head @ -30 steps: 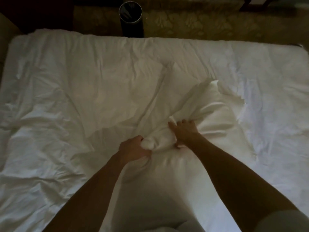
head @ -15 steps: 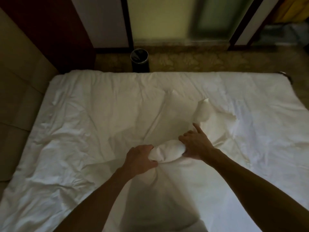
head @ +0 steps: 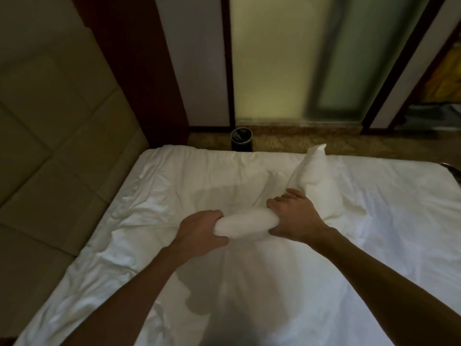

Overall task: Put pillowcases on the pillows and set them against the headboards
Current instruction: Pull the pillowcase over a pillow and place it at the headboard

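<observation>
Padded headboard point(head: 50, 146): left of frame, along the bed's left edge.
Bed sheet point(head: 154, 196): white, creased, across the lower frame.
Left hand point(head: 199, 233): centre, fingers curled tight round the left end of the squeezed edge of a white pillow point(head: 316, 186).
Waste bin point(head: 241, 139): upper centre, on the floor beyond the bed.
Right hand point(head: 296, 217): right of centre, fingers wrapped round the right end of that edge.
Pillow: mid-bed, rising to a corner behind the right hand.

A bedroom, seemingly a hotel room: a wide bed with a rumpled white sheet point(head: 174, 186), a quilted beige padded headboard point(head: 50, 146), a frosted glass panel point(head: 269, 71), patterned carpet point(head: 287, 143) and a black cylindrical bin point(head: 241, 139).
</observation>
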Tool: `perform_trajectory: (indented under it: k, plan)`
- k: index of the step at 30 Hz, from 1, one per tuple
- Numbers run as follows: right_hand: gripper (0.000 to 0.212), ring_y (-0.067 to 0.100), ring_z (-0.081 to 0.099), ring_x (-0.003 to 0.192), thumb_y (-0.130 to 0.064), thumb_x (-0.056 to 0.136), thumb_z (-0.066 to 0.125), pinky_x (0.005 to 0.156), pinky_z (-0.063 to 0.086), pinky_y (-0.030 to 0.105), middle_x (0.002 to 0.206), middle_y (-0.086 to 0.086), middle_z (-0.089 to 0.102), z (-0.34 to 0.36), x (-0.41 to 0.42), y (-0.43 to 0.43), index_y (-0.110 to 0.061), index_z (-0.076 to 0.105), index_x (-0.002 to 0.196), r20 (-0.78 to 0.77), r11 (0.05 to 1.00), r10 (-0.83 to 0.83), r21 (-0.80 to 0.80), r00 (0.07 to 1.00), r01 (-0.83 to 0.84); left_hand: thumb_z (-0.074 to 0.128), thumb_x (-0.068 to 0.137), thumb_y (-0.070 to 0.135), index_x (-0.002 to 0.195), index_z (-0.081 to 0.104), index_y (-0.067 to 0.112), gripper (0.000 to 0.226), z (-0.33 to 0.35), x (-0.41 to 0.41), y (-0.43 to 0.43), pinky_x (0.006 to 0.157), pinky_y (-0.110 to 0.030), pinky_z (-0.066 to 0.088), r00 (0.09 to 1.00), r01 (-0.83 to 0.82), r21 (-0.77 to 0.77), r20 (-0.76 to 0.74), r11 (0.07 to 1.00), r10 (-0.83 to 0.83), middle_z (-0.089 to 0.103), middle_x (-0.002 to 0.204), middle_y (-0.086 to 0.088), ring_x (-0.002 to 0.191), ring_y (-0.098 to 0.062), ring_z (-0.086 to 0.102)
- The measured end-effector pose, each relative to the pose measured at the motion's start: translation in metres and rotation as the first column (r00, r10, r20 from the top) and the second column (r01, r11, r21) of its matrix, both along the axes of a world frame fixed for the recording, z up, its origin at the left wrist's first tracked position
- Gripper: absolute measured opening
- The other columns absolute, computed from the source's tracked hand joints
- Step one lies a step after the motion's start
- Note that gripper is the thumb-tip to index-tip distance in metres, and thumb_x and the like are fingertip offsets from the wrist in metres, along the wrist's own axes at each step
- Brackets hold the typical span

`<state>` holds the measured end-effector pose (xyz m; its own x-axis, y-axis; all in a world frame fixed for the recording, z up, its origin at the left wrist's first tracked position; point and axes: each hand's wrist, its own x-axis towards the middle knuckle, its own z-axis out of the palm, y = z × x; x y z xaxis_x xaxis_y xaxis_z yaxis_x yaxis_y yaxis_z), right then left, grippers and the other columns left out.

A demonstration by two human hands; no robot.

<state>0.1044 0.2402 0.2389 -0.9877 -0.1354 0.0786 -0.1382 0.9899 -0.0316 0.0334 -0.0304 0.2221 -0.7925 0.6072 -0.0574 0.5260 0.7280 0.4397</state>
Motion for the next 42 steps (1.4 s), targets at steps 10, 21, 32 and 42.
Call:
perform_trajectory:
  k: [10, 21, 32, 42]
  plan:
    - [0.047, 0.019, 0.061, 0.070, -0.053, 0.055, 0.067, 0.080, 0.046, 0.036, 0.077, -0.005, 0.067, 0.027, -0.001, -0.126, -0.022, 0.063, 0.091, -0.185, 0.997, 0.077, -0.001, 0.980, -0.079, 0.071, 0.062, 0.055, 0.097, 0.058, 0.030, 0.045, 0.044, -0.001, -0.130, 0.063, -0.030, 0.037, 0.966, -0.037, -0.099, -0.260, 0.994, 0.010, 0.065, 0.086, 0.011, 0.077, -0.012, 0.060]
    - [0.069, 0.030, 0.058, 0.087, -0.055, 0.053, 0.078, 0.082, 0.042, 0.044, 0.097, 0.008, 0.063, -0.040, 0.016, -0.231, -0.015, 0.057, 0.105, 0.179, 0.964, -0.005, 0.262, 0.984, -0.043, 0.076, 0.055, 0.066, 0.109, 0.058, 0.028, 0.069, -0.072, 0.022, -0.222, 0.078, -0.036, 0.048, 0.964, -0.155, -0.247, -0.250, 0.957, 0.091, 0.057, 0.097, 0.002, 0.091, -0.023, 0.057]
    - [0.061, 0.026, 0.064, 0.102, -0.069, 0.085, 0.051, 0.096, 0.038, 0.044, 0.111, 0.002, 0.068, -0.026, -0.011, -0.249, -0.019, 0.045, 0.118, 0.312, 0.987, -0.070, 0.159, 0.947, 0.020, 0.046, 0.086, 0.051, 0.127, 0.060, 0.024, 0.051, -0.089, 0.008, -0.248, 0.090, -0.035, 0.046, 0.930, -0.022, -0.070, -0.367, 0.997, -0.005, 0.061, 0.109, 0.002, 0.098, -0.022, 0.058]
    - [0.052, 0.025, 0.062, 0.107, -0.051, 0.082, 0.069, 0.090, 0.045, 0.036, 0.118, 0.004, 0.064, -0.011, -0.028, -0.252, -0.018, 0.053, 0.119, 0.477, 0.992, -0.099, 0.115, 0.873, 0.049, 0.062, 0.073, 0.069, 0.133, 0.044, 0.031, 0.073, -0.053, -0.028, -0.218, 0.097, -0.037, 0.032, 1.000, -0.003, -0.276, -0.022, 0.961, -0.004, 0.053, 0.122, -0.002, 0.119, -0.024, 0.047]
